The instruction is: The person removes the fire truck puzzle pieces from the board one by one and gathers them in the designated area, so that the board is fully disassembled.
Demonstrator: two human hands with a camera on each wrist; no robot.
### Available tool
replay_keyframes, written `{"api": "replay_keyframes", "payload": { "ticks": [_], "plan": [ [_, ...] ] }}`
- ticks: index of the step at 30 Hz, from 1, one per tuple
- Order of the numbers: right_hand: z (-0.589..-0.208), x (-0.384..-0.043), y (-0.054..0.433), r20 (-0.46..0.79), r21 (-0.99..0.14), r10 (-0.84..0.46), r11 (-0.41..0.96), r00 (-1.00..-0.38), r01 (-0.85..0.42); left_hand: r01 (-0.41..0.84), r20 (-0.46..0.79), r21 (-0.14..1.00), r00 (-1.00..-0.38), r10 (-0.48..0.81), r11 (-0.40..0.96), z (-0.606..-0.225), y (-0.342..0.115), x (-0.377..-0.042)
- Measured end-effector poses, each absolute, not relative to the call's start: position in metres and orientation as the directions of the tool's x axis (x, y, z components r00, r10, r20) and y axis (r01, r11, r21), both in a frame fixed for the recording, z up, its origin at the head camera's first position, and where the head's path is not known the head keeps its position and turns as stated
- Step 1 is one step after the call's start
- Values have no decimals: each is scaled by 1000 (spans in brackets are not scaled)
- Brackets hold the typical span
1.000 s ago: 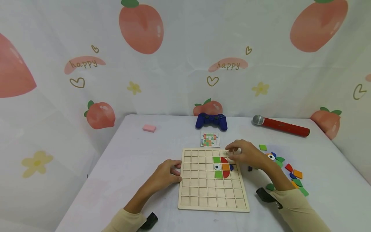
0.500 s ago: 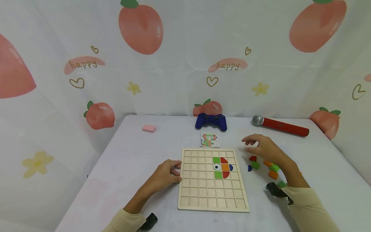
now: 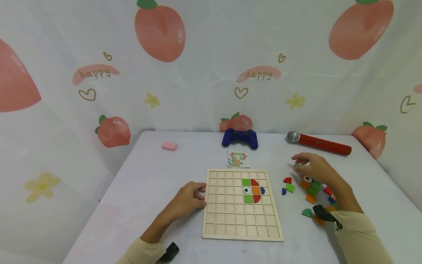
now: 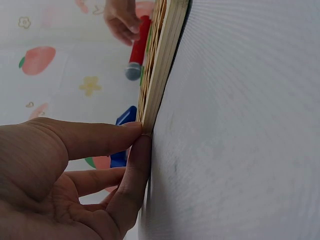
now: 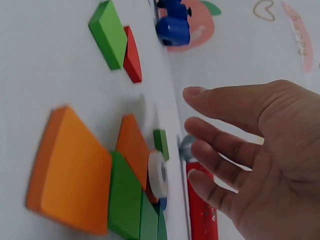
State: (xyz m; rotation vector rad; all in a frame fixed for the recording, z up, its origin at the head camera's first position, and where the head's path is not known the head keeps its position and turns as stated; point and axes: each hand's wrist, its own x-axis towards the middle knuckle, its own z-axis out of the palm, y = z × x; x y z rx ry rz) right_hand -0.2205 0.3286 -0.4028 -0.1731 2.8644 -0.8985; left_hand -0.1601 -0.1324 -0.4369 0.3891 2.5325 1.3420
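A wooden grid board (image 3: 227,220) lies flat on the table, with green, red, orange and blue shaped tiles and a round eye tile (image 3: 247,190) set in its upper right cells. My left hand (image 3: 186,200) holds the board's left edge; in the left wrist view its thumb and a finger (image 4: 132,182) meet at that edge. Over the loose tiles right of the board hovers my right hand (image 3: 314,169), fingers loosely bent and spread from the thumb, holding nothing. Beneath it lie orange tiles (image 5: 72,172), green tiles (image 5: 124,197) and another eye tile (image 5: 157,175).
A small pattern card (image 3: 239,158) lies behind the board, with a blue game controller (image 3: 240,138) beyond it. The red microphone (image 3: 324,144) is at the back right, a pink block (image 3: 169,146) at the back left. A patterned cloth hangs behind the table.
My right hand has moved right, away from the board's upper right corner and over the loose tiles. The left hand and the tiles in the board have stayed put.
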Motion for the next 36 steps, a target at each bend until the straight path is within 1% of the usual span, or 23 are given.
{"api": "replay_keyframes", "payload": {
  "ticks": [7,16,27,36],
  "plan": [
    [-406,-221,339,-122,-554,-126,832,-985,-38,121,-89,832,-934,346,541,-437,-133,-159],
    [-411,-223,342,-198,-547,-110,837,-974,16,123,-87,831,-934,346,543,-438,-133,-159],
    [-415,-225,341,-210,-547,-105,837,-972,28,122,-86,830,-936,341,545,-437,-132,-158],
    [-417,-224,339,-192,-541,-125,841,-973,-2,128,-85,831,-933,350,542,-437,-132,-159]
  ]
}}
